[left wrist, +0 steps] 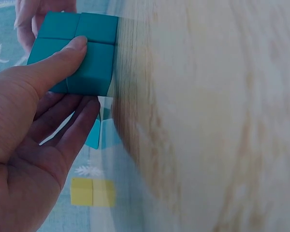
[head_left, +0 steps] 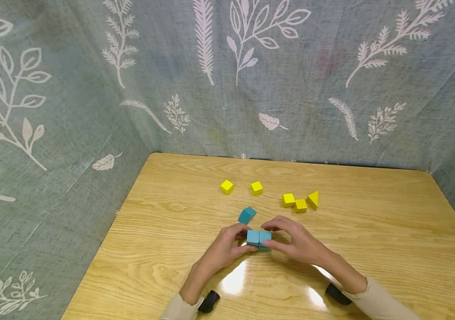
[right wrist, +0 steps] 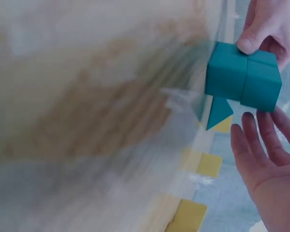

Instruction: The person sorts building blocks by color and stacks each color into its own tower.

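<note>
- The left hand grips a group of teal blocks from the left, its thumb pressed on the side nearest the person and its fingers behind.
- The right hand reaches round the right end of the same group with fingers loose and gently bent, not clenched; whether its fingertips touch the blocks is hard to tell.
- The teal blocks stand on the table between the two hands — two side by side on top, two below, faces close together.
- A teal wedge lies just beyond the left hand's fingers, apart from the group.
- Farther off, one yellow cube sits behind the wedge and to its left, and a second yellow cube is near it on the right.
- To the right of those, two more yellow cubes sit corner to corner, with a yellow triangular block just beside them.
- Everything rests on a wood-grain table — behind it hangs a grey-green cloth printed with pale leaves.
</note>
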### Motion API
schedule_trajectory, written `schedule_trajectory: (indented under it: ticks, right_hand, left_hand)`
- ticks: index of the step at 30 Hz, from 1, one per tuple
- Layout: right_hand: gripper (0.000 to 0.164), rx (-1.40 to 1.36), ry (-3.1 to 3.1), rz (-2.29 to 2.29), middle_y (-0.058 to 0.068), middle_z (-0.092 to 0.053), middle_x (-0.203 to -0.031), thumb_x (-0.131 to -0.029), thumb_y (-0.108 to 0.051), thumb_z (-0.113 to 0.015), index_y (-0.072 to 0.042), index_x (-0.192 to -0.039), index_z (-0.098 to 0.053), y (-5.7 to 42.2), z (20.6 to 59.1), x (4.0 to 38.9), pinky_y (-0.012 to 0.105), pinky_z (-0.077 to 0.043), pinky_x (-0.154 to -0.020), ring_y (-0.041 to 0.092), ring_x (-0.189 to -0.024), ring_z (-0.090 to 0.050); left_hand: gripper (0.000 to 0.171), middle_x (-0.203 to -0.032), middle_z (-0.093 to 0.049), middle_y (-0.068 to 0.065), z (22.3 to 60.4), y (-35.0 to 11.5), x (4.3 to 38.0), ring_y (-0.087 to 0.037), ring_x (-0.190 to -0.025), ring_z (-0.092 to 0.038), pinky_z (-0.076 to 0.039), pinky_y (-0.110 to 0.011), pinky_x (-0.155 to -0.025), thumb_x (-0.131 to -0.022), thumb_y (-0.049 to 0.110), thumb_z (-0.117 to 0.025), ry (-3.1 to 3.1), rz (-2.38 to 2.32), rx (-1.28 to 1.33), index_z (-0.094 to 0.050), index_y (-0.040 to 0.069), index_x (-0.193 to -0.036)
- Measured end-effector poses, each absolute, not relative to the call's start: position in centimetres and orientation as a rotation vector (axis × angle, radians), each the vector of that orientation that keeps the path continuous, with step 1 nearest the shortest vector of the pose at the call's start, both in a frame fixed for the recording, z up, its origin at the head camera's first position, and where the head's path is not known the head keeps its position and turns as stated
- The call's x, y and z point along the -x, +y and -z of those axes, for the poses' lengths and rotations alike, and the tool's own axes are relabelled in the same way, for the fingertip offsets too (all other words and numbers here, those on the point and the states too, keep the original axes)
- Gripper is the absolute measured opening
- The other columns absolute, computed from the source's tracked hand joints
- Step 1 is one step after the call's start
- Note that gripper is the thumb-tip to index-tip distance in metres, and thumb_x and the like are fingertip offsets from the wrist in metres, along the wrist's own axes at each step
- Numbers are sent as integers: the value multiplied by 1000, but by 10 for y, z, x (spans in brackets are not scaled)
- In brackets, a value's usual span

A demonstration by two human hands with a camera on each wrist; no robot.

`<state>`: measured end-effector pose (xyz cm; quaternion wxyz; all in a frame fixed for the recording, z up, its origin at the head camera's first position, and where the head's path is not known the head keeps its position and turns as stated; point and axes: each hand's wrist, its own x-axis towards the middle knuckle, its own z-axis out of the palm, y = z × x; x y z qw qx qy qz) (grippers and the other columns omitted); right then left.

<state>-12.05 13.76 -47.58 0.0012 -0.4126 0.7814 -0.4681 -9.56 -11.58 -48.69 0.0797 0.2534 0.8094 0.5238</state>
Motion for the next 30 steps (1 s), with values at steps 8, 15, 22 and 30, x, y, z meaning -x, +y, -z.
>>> schedule_trajectory:
  ticks: [8, 15, 22, 30]
  right_hand:
    - [23, 1252, 2486, 1456, 13, -69, -117, -101, 1, -62, 1, -123, -67, 135, 474, 142, 37, -58, -90, 22, -106, -68]
    - [27, 1255, 2484, 1371, 17, -67, -122, -102, -2, -62, 3, -128, -64, 127, 474, 159, 43, -57, -93, 29, -111, -65]
    - [35, 1286, 2452, 1286, 18, -65, -126, -97, 3, -67, 3, -132, -61, 116, 480, 176, 46, -56, -96, 34, -115, -63]
    - [42, 1298, 2435, 1191, 16, -60, -135, -97, 3, -68, 3, -137, -58, 104, 483, 187, 50, -50, -104, 33, -126, -58]
  left_hand:
    - [33, -112, -71, -8, 488, -117, 95, -16, -103, -70, -57, -27, -92, -88, 6, -81, 2460, -1544, -761, -65, 2, -117]
    - [32, -111, -71, -8, 491, -117, 96, -17, -102, -70, -57, -28, -91, -88, 6, -81, 2461, -1559, -756, -65, 2, -116]
    - [31, -111, -71, -8, 490, -115, 95, -21, -101, -71, -58, -31, -91, -89, 6, -80, 2443, -1569, -739, -65, 2, -116]
    - [30, -111, -70, -8, 489, -115, 95, -23, -103, -71, -57, -31, -92, -90, 9, -80, 2431, -1577, -732, -65, 2, -115]
